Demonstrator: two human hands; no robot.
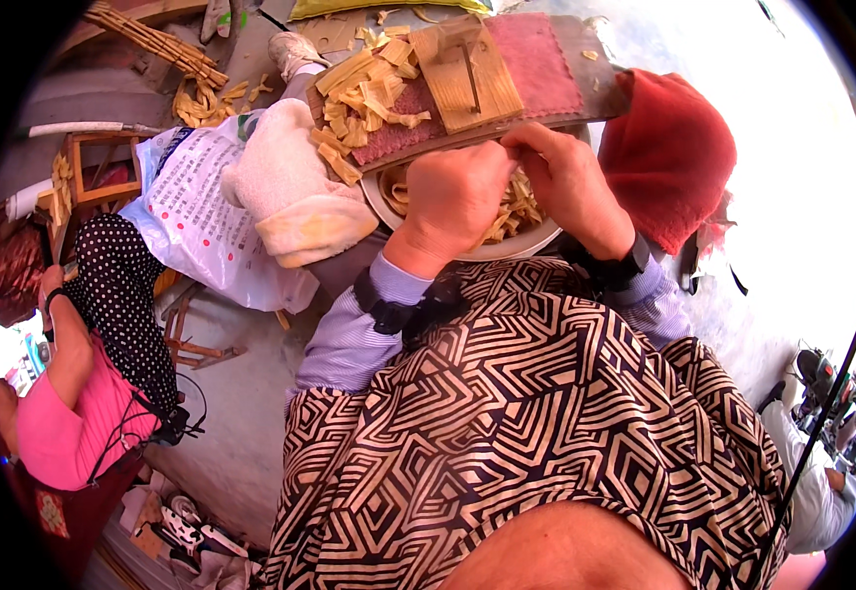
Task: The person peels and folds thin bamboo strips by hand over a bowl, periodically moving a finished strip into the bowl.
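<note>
My left hand (pixel 453 197) is closed in a fist above a white basin (pixel 507 253), its knuckles up. Beside it, my right hand (pixel 575 187) has its fingers pinched, and the fingertips of both hands meet. What they hold, if anything, is hidden by the fingers. Pale yellow curled strips (pixel 518 208) lie in the basin under my hands. Just beyond stands a long board (pixel 590 93) covered partly with red cloth (pixel 536 59). On it rest a wooden block (pixel 453 93) with a narrow metal bar across it and a heap of flat yellowish strips (pixel 374 88).
Red cloth (pixel 669 157) drapes at the board's right end; a pale towel (pixel 285 177) lies at its left. A printed plastic bag (pixel 212 211) hangs further left, near a co-worker in pink (pixel 74 423). Bundled sticks (pixel 158 44) lie far left. Another person (pixel 816 482) is at lower right.
</note>
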